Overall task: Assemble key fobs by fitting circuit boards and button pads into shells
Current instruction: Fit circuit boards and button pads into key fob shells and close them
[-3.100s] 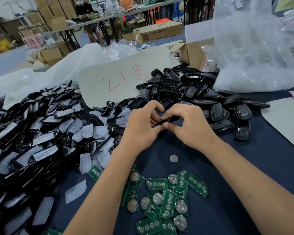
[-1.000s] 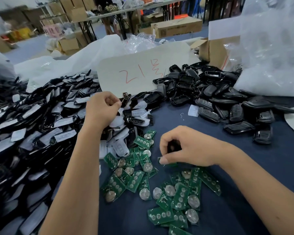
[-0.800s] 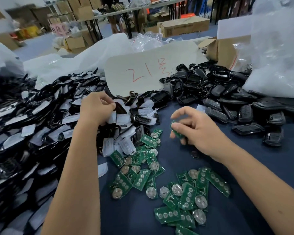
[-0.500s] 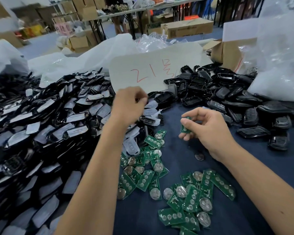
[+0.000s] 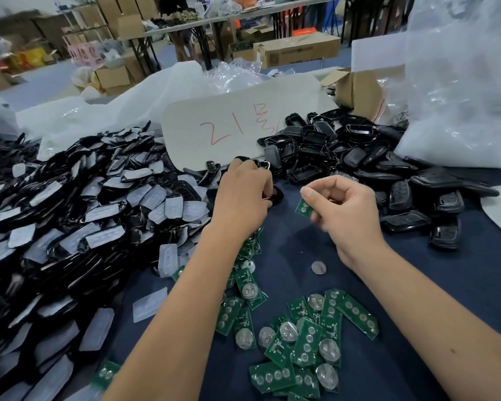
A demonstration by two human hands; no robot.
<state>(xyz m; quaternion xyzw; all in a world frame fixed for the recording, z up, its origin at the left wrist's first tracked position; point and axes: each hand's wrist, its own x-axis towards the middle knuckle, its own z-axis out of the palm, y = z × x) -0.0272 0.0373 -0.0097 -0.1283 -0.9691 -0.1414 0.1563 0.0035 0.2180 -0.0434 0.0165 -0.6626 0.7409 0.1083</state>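
My right hand pinches a circuit board, my left hand grips a black shell — not yet joined; piles remain.

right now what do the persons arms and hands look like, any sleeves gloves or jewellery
Both forearms are bare up to the bottom edge of the picture, with no sleeve in view. The left hand and the right hand wear no gloves. No ring, watch or wristband shows on the sides facing the camera. The visible fingernails are short and unpainted.
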